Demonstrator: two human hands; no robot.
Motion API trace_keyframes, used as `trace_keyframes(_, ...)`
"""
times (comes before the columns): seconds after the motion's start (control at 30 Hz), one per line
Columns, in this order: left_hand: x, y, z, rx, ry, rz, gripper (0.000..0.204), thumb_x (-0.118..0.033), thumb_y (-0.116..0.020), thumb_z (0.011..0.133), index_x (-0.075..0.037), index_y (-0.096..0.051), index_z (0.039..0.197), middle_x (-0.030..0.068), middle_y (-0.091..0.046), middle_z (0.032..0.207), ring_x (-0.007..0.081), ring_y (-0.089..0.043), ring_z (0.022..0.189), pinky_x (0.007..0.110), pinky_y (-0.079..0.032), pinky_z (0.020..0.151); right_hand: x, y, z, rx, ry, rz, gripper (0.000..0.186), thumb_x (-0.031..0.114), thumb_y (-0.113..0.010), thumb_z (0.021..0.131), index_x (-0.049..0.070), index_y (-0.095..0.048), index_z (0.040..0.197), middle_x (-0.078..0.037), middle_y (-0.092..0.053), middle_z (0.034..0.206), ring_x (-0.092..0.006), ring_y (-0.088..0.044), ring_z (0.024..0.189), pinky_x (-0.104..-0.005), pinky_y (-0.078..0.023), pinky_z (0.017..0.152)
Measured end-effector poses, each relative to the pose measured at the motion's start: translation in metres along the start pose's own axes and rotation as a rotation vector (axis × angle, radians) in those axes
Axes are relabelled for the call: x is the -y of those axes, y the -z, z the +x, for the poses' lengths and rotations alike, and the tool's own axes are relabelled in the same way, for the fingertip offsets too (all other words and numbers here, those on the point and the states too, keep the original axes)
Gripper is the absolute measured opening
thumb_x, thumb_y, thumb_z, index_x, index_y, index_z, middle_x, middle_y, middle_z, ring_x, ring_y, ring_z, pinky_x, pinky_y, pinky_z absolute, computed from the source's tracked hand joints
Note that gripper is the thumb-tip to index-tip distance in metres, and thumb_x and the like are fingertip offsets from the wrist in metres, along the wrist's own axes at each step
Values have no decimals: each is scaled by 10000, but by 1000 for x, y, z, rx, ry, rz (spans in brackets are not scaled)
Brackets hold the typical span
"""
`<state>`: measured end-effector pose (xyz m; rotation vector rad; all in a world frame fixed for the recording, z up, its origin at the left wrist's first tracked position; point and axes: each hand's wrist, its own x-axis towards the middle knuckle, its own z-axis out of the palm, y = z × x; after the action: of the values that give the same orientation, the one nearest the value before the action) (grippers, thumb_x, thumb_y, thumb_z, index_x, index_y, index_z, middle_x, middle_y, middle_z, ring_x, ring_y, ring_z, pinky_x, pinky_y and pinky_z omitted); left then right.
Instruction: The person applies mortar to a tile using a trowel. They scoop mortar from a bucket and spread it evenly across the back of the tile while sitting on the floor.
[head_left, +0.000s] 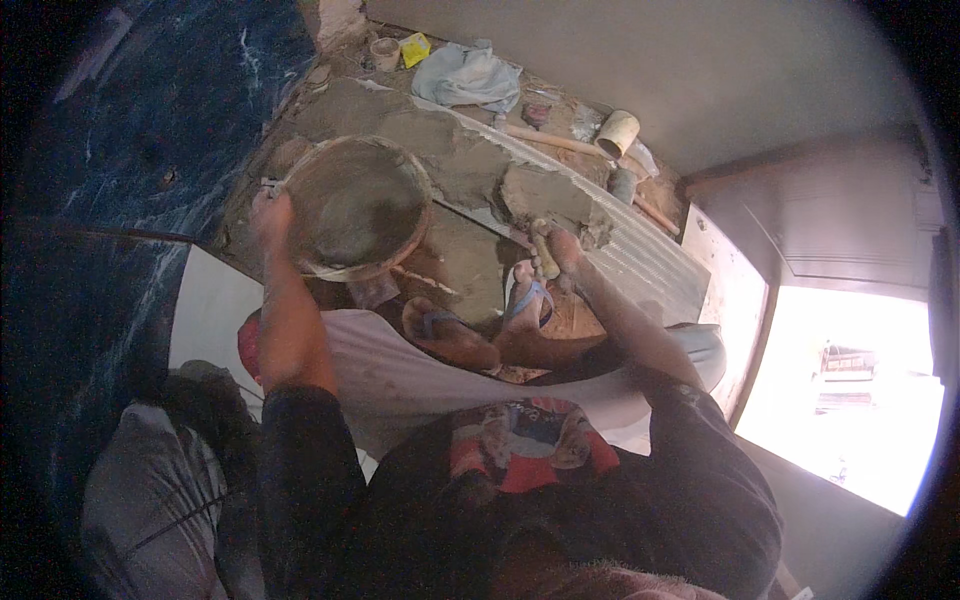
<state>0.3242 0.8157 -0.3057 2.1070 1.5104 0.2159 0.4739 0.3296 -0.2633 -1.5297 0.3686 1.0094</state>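
Note:
A round basin (357, 212) with a thin layer of wet grey mortar inside stands tilted at the left. My left hand (270, 217) is closed on its left rim, beside a small metal piece. On the right, my right hand (562, 250) is wrapped round the handle of a trowel (544, 252). A lump of wet mortar (557, 203) lies just beyond that hand and hides most of the trowel's blade. Under and beside the lump runs a ribbed sheet (640, 235), partly smeared with mortar.
My sandalled feet (525, 300) are between my hands. Along the far wall lie a grey cloth (467, 75), a cup (385, 54), a yellow packet (415, 49), a wooden-handled tool (560, 140) and a pale cylinder (618, 133). Another person's grey-clothed leg (150, 500) shows lower left.

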Motion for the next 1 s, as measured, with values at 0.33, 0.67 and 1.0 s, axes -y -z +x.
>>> trace_keyframes(0.33,-19,14,-17,5,100,-43,515,-413,-567,815,-97,-587,1222,189,-552,1258,367,-515,1168,439,-410,979,45,22,3,95,305,-1335,400,369,-528,885,-10,-588,997,-159,-649,772,-254,-650,696,-388,-523,660)
trace_keyframes(0.67,14,-11,8,-65,35,9,543,-383,-535,837,-49,-544,1265,184,-517,1307,353,-493,1204,430,-389,1002,31,40,-9,-48,313,-1674,364,309,-509,877,-27,-602,983,-303,-629,882,-443,-618,882,-522,-488,756)
trace_keyframes(1.0,-32,21,-31,48,95,-10,517,-394,-550,832,-106,-560,1261,156,-549,1279,354,-506,1187,429,-391,999,16,94,-35,-128,357,-1740,331,273,-535,851,-31,-606,959,-272,-628,879,-423,-616,861,-498,-485,747)
